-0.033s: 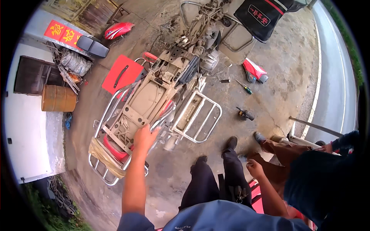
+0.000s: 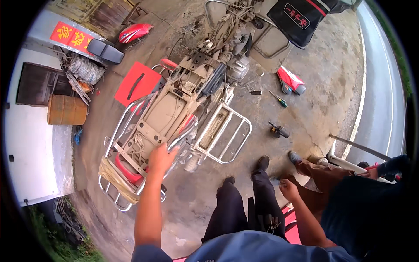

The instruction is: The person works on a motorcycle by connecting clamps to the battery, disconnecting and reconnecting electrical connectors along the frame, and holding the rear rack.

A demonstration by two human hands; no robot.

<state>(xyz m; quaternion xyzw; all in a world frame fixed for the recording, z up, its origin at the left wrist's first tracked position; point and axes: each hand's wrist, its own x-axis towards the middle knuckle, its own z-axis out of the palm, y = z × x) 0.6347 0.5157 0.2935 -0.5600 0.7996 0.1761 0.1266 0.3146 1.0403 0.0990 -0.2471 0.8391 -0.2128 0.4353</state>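
Below me stands a dusty motorcycle stripped to its frame (image 2: pixel 163 111), its seat and panels off. At its rear, my left hand (image 2: pixel 161 158) is closed over the chrome rail (image 2: pixel 178 139), thumb out to the right. The back of the hand hides most of its fingers. A red tail piece (image 2: pixel 127 169) and a tan wrapped rack end (image 2: pixel 117 180) lie just left of this hand. Off to the right, near my hip, my right hand (image 2: pixel 289 190) is curled closed. Whatever it may hold is too small to make out.
A chrome side rack (image 2: pixel 235 140) juts toward my feet. On the concrete lie a screwdriver (image 2: pixel 280 101), a dark power tool (image 2: pixel 278 130) and a red-white panel (image 2: pixel 290 79). Another person's brown trouser leg (image 2: pixel 321 171) is close on my right. A rusty drum (image 2: pixel 66 110) stands left.
My left hand and the motorcycle's rear end have shifted very slightly to the left. My right hand stays curled in nearly the same place.
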